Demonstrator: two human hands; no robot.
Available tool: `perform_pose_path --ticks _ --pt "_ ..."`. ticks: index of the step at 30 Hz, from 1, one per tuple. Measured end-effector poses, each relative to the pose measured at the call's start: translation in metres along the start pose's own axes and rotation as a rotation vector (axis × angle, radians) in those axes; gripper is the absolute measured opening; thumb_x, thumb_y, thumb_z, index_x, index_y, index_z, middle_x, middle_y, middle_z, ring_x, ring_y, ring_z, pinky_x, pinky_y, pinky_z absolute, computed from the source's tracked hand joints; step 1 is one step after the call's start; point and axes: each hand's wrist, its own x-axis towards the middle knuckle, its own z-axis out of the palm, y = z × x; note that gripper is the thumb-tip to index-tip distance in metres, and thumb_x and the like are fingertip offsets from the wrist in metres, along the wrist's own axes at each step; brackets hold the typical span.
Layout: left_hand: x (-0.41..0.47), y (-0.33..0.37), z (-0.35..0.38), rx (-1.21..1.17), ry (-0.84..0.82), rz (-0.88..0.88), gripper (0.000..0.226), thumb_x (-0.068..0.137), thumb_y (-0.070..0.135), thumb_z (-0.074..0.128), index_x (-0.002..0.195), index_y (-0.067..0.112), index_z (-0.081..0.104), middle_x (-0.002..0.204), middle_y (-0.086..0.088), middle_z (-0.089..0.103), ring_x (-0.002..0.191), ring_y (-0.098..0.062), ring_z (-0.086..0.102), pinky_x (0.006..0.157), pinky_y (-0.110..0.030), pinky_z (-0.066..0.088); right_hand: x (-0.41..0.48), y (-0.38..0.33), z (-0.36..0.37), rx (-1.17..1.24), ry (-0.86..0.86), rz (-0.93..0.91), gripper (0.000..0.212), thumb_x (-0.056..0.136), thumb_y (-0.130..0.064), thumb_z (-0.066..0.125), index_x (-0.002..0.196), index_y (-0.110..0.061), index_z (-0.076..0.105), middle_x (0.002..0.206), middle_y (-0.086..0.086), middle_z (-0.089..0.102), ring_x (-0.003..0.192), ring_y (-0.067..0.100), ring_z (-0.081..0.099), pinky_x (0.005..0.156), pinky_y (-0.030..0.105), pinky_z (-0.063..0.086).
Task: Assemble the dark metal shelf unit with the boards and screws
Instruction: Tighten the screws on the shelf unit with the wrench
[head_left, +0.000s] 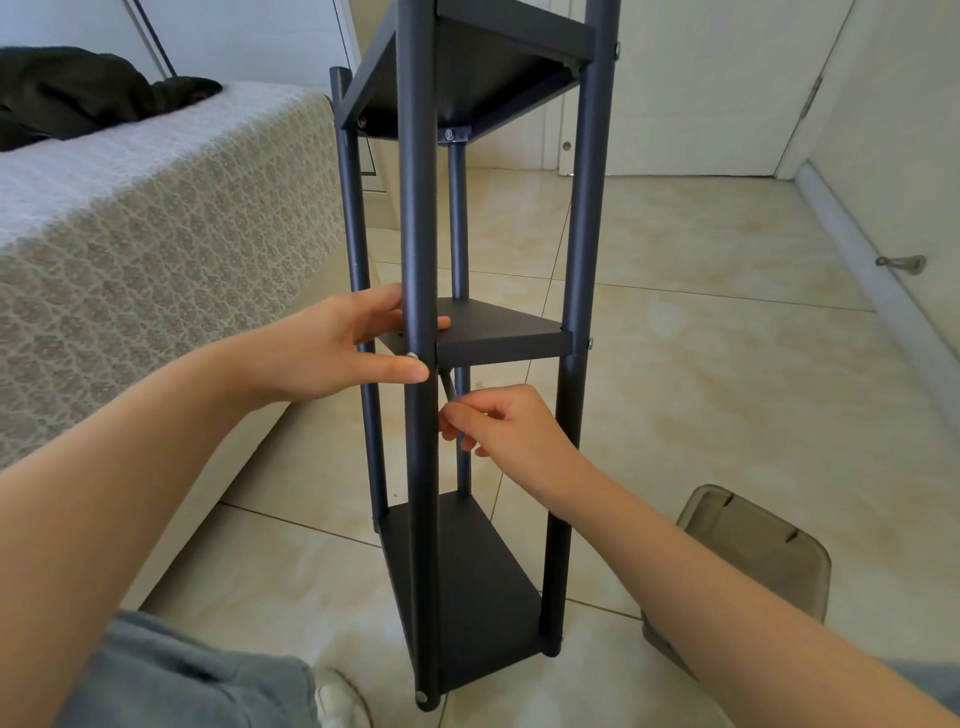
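The shelf unit (418, 234) stands on the floor (701, 389) before me; the bed (156, 234) lies left; the box (753, 545) right, nearer me.

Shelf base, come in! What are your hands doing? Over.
Left hand grips post at middle board. Right hand pinches key, top end hidden behind post. Left thumb beside screw.

Bare forearms (130, 467), grey-blue trousers (171, 675), one white shoe (340, 699)
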Motion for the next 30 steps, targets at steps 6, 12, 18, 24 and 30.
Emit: perform_pose_path --ticks 6,12,18,24,30 --pt "0.0001 0.0002 -0.0006 0.01 -0.002 -0.018 0.071 0.076 0.043 0.073 0.141 0.041 0.045 0.131 0.032 0.059 0.126 0.014 0.048 0.109 -0.021 0.031 0.0017 0.0002 -0.0014 -0.027 -0.013 0.003 0.033 0.098 -0.019 0.057 0.071 -0.033 0.069 0.068 -0.02 0.065 0.071 -0.007 0.062 0.06 0.004 0.044" --pt "-0.0003 0.0026 0.0003 0.002 -0.008 -0.016 0.074 0.076 0.042 0.073 0.144 0.036 0.044 0.135 0.027 0.057 0.129 0.012 0.047 0.109 -0.019 0.031 0.0037 -0.0037 -0.0053 -0.063 0.005 0.004 0.029 0.097 -0.019 0.057 0.074 -0.032 0.07 0.067 -0.024 0.065 0.075 -0.008 0.062 0.065 0.005 0.044" --pt "0.0006 0.0036 0.0006 0.004 -0.012 -0.014 0.073 0.076 0.042 0.072 0.143 0.037 0.044 0.134 0.029 0.058 0.129 0.012 0.047 0.111 -0.023 0.03 0.0046 -0.0069 -0.0034 -0.093 0.034 -0.005 0.018 0.097 -0.022 0.059 0.087 -0.021 0.075 0.077 -0.017 0.066 0.085 0.007 0.064 0.082 0.019 0.049" --pt "-0.0001 0.0014 -0.0018 -0.008 -0.023 -0.02 0.071 0.076 0.042 0.074 0.141 0.04 0.046 0.133 0.03 0.058 0.128 0.013 0.048 0.109 -0.023 0.031 0.0043 -0.0041 -0.0034 -0.103 0.057 -0.055 0.016 0.094 -0.023 0.063 0.092 -0.017 0.077 0.079 -0.012 0.068 0.086 0.003 0.061 0.067 0.003 0.044" --pt "-0.0002 0.0011 -0.0029 -0.009 -0.027 -0.006 0.066 0.077 0.039 0.075 0.138 0.037 0.05 0.134 0.026 0.06 0.129 0.008 0.05 0.114 -0.031 0.032 0.0068 -0.0046 0.0015 -0.154 0.06 -0.092 0.014 0.092 -0.02 0.066 0.093 -0.013 0.078 0.075 -0.011 0.065 0.082 0.012 0.062 0.074 0.017 0.049"
